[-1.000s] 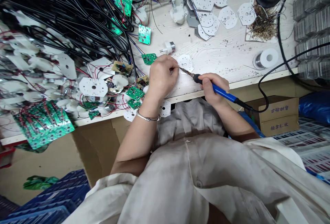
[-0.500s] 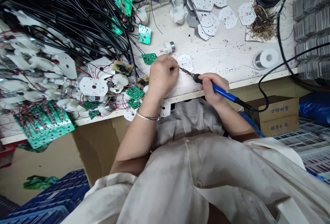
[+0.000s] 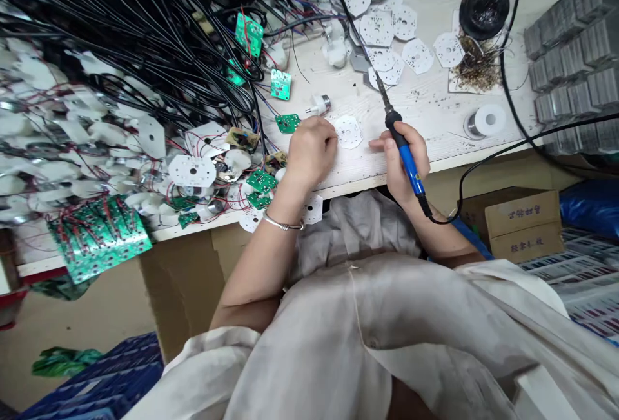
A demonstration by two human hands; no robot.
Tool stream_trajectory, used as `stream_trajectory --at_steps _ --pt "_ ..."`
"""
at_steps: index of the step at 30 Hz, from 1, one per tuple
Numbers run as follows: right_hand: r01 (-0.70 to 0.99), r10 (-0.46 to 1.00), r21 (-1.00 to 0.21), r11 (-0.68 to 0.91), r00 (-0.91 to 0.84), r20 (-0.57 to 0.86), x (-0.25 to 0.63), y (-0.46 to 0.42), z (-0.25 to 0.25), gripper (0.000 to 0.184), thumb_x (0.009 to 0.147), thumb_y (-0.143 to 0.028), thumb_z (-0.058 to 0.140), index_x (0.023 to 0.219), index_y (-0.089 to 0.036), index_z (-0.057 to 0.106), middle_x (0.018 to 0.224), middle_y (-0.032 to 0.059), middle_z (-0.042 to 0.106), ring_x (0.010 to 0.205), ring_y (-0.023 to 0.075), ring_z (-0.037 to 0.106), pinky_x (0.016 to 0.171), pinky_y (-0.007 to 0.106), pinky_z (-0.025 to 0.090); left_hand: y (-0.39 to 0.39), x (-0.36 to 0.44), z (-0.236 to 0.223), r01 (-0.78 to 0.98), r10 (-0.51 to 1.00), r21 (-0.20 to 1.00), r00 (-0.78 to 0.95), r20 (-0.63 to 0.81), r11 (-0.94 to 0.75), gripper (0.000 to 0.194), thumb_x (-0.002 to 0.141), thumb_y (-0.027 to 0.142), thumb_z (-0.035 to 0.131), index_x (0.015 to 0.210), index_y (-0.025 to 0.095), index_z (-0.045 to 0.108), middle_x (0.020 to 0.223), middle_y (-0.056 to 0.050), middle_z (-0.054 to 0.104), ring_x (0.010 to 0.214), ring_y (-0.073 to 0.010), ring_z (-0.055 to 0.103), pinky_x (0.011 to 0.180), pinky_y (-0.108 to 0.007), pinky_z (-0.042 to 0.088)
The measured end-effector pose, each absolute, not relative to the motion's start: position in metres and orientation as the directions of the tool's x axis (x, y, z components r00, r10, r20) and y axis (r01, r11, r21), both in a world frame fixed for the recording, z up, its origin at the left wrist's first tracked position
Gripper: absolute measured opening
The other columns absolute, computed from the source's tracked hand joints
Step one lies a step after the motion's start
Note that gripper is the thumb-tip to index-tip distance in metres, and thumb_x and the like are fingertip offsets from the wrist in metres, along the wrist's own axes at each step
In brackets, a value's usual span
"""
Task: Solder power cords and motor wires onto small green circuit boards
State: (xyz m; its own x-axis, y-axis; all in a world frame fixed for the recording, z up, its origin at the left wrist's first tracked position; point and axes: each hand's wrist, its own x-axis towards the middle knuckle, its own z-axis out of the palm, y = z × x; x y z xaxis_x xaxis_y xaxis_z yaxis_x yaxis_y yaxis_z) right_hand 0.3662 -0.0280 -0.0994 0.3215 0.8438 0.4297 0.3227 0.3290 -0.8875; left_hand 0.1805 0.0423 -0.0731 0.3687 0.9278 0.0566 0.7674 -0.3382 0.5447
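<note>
White wood-grain surface [image 3: 435,100] fills the upper part of this downward view, crowded with electronics parts. Near its front edge lies a flat octagonal white circuit plate [image 3: 348,131], pierced with small holes. Just left of that plate, the person's left hand [image 3: 309,152] rests on the surface with its fingers curled together; whether they pinch anything small cannot be told. Just right of the plate, the right hand [image 3: 397,171] grips a blue-handled soldering iron [image 3: 409,160], thumb and fingers closed around the handle, its metal tip angled up and away, clear of the plate. Left of the plate, beyond the left hand, sits a small green circuit board [image 3: 287,123]. Right of the plate lies a spool of solder wire [image 3: 486,120]. Far left of the plate, wired white plates [image 3: 192,171] heap beneath tangled black cables [image 3: 159,39].
</note>
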Motion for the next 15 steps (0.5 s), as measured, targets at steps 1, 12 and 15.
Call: stream_trajectory --at_steps 1,12,15 --pt "0.329 0.845 -0.883 0.336 0.307 0.437 0.371 -0.025 -0.098 0.033 0.101 -0.047 0.053 0.13 -0.032 0.058 0.1 0.0002 0.074 0.09 0.0171 0.075 0.09 0.042 0.064 0.042 0.181 -0.072 0.789 0.919 0.502 0.393 0.031 -0.354 0.02 0.087 0.013 0.05 0.082 0.014 0.07 0.101 -0.01 0.072 0.101 -0.0249 0.065 0.098 -0.042 0.054" --pt "0.71 0.92 -0.621 0.332 -0.099 0.379 0.434 0.069 -0.091 0.033 0.102 -0.03 0.044 0.133 -0.025 0.054 0.131 0.0085 0.067 0.119 0.0198 0.063 0.104 0.042 0.055 0.043 0.184 -0.06 0.848 0.872 0.257 0.488 -0.043 -0.462 0.034 0.089 0.003 0.039 0.087 0.012 0.072 0.101 -0.017 0.069 0.106 -0.0304 0.063 0.094 -0.044 0.052" --pt "0.739 0.926 -0.584 0.336 -0.148 0.347 0.434 0.084 -0.099 0.036 0.098 -0.024 0.048 0.134 -0.025 0.053 0.128 0.008 0.065 0.116 0.0224 0.065 0.103 0.045 0.055 0.046 0.173 -0.052 0.756 0.866 0.439 0.484 0.125 -0.486 0.025 0.092 0.011 0.049 0.087 0.016 0.073 0.096 -0.011 0.071 0.099 -0.025 0.065 0.092 -0.04 0.053"
